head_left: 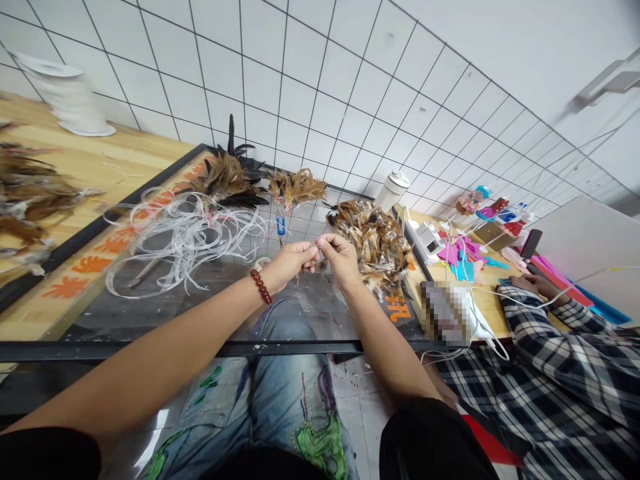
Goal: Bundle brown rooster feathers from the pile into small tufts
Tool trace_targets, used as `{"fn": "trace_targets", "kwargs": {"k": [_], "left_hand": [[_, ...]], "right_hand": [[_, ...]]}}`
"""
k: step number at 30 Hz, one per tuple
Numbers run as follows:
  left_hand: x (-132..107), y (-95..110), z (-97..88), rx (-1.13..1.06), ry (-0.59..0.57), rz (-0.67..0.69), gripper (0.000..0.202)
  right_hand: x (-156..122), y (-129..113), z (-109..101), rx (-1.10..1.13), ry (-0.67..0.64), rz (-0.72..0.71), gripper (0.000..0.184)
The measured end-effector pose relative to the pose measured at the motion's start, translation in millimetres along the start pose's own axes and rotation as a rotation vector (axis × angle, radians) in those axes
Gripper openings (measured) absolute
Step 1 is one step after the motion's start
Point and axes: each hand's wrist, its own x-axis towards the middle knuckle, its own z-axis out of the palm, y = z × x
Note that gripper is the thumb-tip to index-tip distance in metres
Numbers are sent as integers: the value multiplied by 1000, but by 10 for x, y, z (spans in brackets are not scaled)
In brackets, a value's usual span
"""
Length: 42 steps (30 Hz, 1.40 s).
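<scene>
My left hand [291,264], a red bead bracelet [261,287] on its wrist, meets my right hand [341,259] over the dark glass tabletop [220,317]. Fingers and thumb of both are pinched together, tip to tip. Whatever they hold is too small and hidden to name; brownish wisps show just below. Right beside my right hand lies a big heap of brown feathers [375,243]. Behind my hands are a small bunch of brown feathers [299,187] and a blue-labelled small bottle or tube [281,223]. To the left spreads a tangle of white ribbon [187,233].
Black and brown feathers [227,177] lie at the back. More feather bunches [30,193] and a white spool [65,93] are on the left wooden table. A white canister [393,190] and power strip [425,240] stand right, near a co-worker in a plaid sleeve [530,320].
</scene>
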Motion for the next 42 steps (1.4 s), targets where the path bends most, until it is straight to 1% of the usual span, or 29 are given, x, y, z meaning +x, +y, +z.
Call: {"fn": "trace_targets", "kwargs": {"k": [2,5,9,11,15,18,19,21,23,25,28,30,33,35,36,38,40,42], "left_hand": [[-14,8,20,13,-16,16,24],[-31,21,37,17,-14,38,26],[-28,32,30,1,-6,67,27],[-18,28,20,12,19,75,26],[-9,9,2,153,78,116,24],[-14,12,3,237,39,118,24],[-15,20,4,237,23,113,24],[-10,46,3,201,36,135,26],[0,77,-2,164,78,182,32],[7,103,-8,145,67,201,37],[3,112,-11,139,-15,155,31],[-4,98,-11,144,-11,109,26],[4,69,-21,162,62,78,28],[27,60,-39,137,142,80,24],[43,61,-52,112,186,78,21],[75,73,-82,51,284,76,17],[102,91,-113,-8,366,91,16],[119,106,-138,-71,423,120,17]], "right_hand": [[3,26,-2,20,29,5,27],[9,30,-5,61,59,57,29],[10,-28,-8,170,15,157,40],[6,-52,-9,205,7,167,43],[1,-26,-2,192,15,119,33],[11,26,-5,152,58,45,24],[16,38,-12,142,72,12,22],[25,45,-31,108,100,-57,20],[28,35,-50,25,134,-134,17],[22,20,-53,-83,157,-210,14],[3,20,-11,-178,163,-267,13],[2,34,31,-191,163,-254,14],[36,38,37,-222,132,-229,18],[72,15,-37,-301,96,-247,19],[86,-3,-97,-376,76,-266,19],[99,-43,-238,-604,12,-309,17],[82,-76,-353,-858,-104,-341,15],[43,-93,-393,-1008,-237,-366,17]]}}
